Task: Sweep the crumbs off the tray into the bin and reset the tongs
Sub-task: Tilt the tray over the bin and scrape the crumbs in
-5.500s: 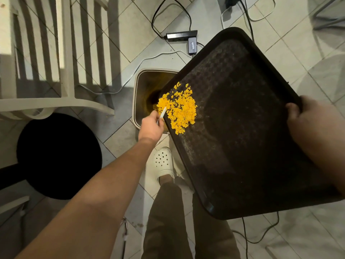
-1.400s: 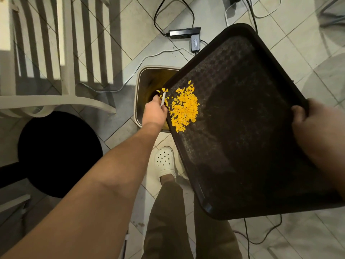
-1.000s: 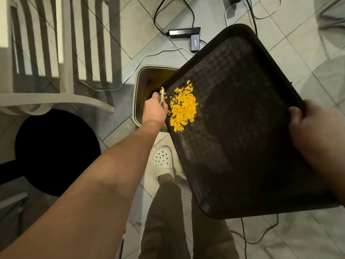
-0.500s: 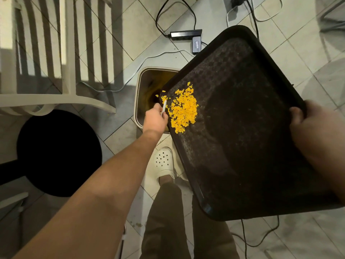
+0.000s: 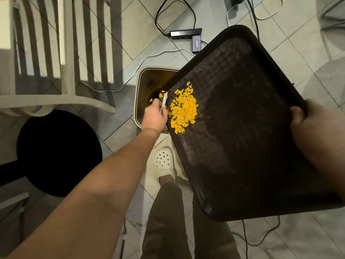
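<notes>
A large dark tray [image 5: 252,128] is held tilted above the floor, its left edge over an open beige bin [image 5: 139,101]. My right hand [image 5: 306,118] grips the tray's right rim, thumb on top. A heap of yellow crumbs [image 5: 183,107] lies near the tray's left edge, and a few bits [image 5: 151,99] are over the bin's opening. My left hand [image 5: 154,116] grips a thin white tool [image 5: 164,102] at the tray's left edge, beside the crumbs. What kind of tool it is cannot be told. No tongs are in view.
A white slatted chair [image 5: 69,53] stands at the upper left, with a round black stool [image 5: 57,152] below it. A power strip [image 5: 185,32] and cables lie on the tiled floor behind the bin. My foot in a white clog [image 5: 164,161] stands under the tray.
My left hand has kept flicking the white tool at the tray's left edge, and a few crumbs have gone over the edge toward the bin. The tray has barely shifted.
</notes>
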Motion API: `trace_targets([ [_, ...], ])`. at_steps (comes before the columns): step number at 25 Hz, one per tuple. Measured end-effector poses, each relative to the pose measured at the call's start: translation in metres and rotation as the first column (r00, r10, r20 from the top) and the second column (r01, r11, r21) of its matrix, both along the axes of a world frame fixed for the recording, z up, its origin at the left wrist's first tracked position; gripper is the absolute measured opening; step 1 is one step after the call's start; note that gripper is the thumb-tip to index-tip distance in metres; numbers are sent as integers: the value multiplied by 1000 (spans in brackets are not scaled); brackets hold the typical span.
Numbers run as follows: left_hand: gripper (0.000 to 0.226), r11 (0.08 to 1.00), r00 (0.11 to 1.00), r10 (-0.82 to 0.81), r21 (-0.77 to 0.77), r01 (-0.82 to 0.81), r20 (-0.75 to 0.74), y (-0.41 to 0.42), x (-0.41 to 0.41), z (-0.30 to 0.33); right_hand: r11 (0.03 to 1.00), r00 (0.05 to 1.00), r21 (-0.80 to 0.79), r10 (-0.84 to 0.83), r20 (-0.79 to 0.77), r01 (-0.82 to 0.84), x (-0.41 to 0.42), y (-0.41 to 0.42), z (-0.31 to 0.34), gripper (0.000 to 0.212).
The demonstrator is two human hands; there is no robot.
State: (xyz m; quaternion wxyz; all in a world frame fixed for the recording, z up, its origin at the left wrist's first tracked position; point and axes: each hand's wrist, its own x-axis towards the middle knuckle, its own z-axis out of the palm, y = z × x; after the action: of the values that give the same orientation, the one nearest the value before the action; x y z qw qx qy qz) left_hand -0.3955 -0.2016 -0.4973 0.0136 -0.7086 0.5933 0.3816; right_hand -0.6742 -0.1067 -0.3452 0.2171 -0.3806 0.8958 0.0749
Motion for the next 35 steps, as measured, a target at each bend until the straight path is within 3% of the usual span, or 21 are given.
trace_targets([
  [3, 17, 999, 1000, -20, 29, 20, -13, -6, -6, -1, 1000, 1000, -9, -5, -16, 5, 0, 1, -2, 32],
  [6, 17, 996, 996, 87, 8, -87, 35, -6, -7, 2, 1000, 1000, -8, -6, -19, 6, 0, 2, -4, 32],
  [8, 14, 993, 983, 115, -15, -119, -144, 6, -12, 11, 1000, 1000, -19, -9, -23, 8, 0, 3, -5, 34],
  [11, 15, 995, 946, -94, -60, 79, -310, 31, -21, 27, 1000, 1000, -21, -19, -9, 19, -1, 2, -4, 33],
  [14, 17, 969, 943, -244, -91, 228, -228, 39, -21, 22, 1000, 1000, 3, -19, 22, 19, 0, -1, 0, 30],
  [18, 18, 999, 997, -25, -28, 23, -70, 26, -4, 5, 1000, 999, 0, -24, 26, 24, 0, 0, -1, 31],
  [21, 19, 998, 985, 38, -46, -47, -171, 27, 5, 8, 999, 999, -29, -31, 11, 31, 0, 1, -4, 32],
  [24, 29, 985, 961, -156, -110, 134, -230, 47, 14, 16, 998, 999, -54, -30, -17, 29, -1, 4, -8, 36],
  [28, 54, 870, 858, -490, -155, 469, -152, 80, 36, 15, 997, 998, -72, -35, -44, 32, -4, 9, -14, 43],
  [32, 59, 898, 902, -431, -100, 428, -9, 82, 42, 10, 999, 1000, -37, -21, -20, 21, -4, 6, -7, 34],
  [35, 38, 926, 924, -367, -50, 374, 106, 66, 32, 11, 999, 1000, -49, -11, -24, 10, -1, 5, -7, 35],
])
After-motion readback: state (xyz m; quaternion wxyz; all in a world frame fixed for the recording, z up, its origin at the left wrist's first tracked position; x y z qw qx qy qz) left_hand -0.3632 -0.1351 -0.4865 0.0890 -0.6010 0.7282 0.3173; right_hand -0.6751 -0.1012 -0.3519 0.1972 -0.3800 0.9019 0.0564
